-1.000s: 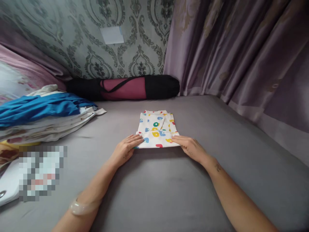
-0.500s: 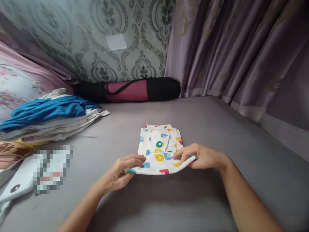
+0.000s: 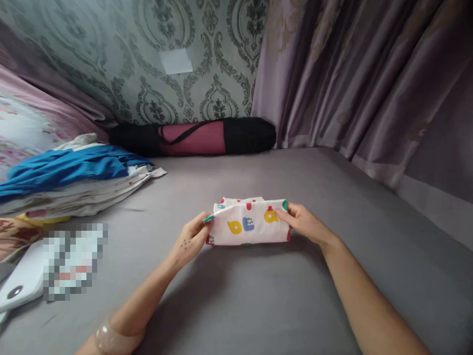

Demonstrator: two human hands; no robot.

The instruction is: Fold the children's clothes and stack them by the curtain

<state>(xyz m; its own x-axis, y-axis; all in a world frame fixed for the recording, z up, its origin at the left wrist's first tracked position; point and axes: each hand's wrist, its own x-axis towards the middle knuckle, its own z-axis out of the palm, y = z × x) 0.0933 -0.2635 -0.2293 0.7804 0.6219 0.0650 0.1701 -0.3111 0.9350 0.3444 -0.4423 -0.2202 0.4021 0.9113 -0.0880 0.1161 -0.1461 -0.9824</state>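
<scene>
On the grey sheet point(image 3: 244, 291) ahead of you, near the middle of your view, sits the white cloth point(image 3: 251, 224), printed with yellow, blue, red and green shapes. You hold its upper edge raised between both hands, so a broad flap faces you, with a bit of the folded part showing beyond it. Whether the flap's lower edge touches the sheet, you cannot tell.

Your left hand point(image 3: 192, 236) is closed on the upper left corner, where a green print shows by the fingers. Your right hand point(image 3: 301, 222) pinches the upper right corner, its thumb lying over the near face beside a yellow print. You wear a pale bracelet point(image 3: 116, 339) on your left forearm.

Well to the left of the cloth is a pile point(image 3: 96, 190) of pale fabric with a blue garment point(image 3: 74, 165) on top. Nearer you on that side are a yellow and brown cover point(image 3: 18, 234) and a white object point(image 3: 31, 268) with a dark round spot, next to a pixelated patch.

Beyond the cloth, a black and maroon bag point(image 3: 194, 138) lies along the foot of the patterned wall point(image 3: 218, 64), which bears a sheet of paper point(image 3: 176, 61). Purple curtains point(image 3: 314, 74) hang to the right.
</scene>
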